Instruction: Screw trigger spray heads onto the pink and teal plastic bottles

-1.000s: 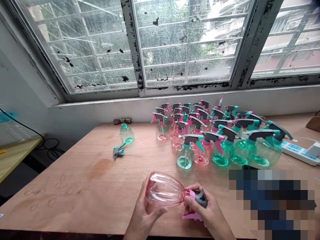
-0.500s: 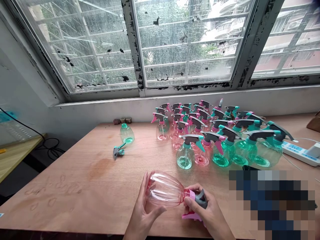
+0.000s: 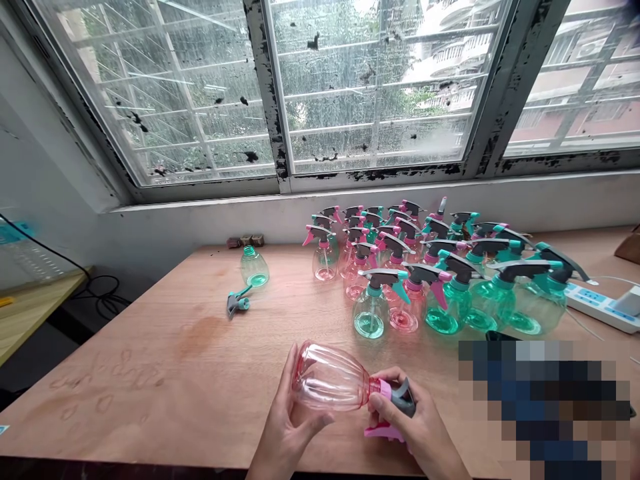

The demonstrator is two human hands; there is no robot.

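Observation:
A clear pink spray bottle (image 3: 331,377) lies on its side in the air above the table's front, its base to the left. My left hand (image 3: 295,417) cups that base, fingers behind it and thumb below. At the neck, my right hand (image 3: 407,417) grips the grey and pink spray head (image 3: 400,398), whose pink trigger (image 3: 384,433) points down. The head sits against the bottle's mouth; how tightly it is screwed on I cannot tell. Further off stand an open green bottle (image 3: 255,268) and, lying before it, a loose grey and teal spray head (image 3: 238,303).
Several pink and green spray bottles with heads (image 3: 370,313) crowd the table's back right. Beside them lies a white power strip (image 3: 603,305). A blurred-out patch (image 3: 550,407) covers the front right. Small brown blocks (image 3: 245,241) sit by the wall under the window.

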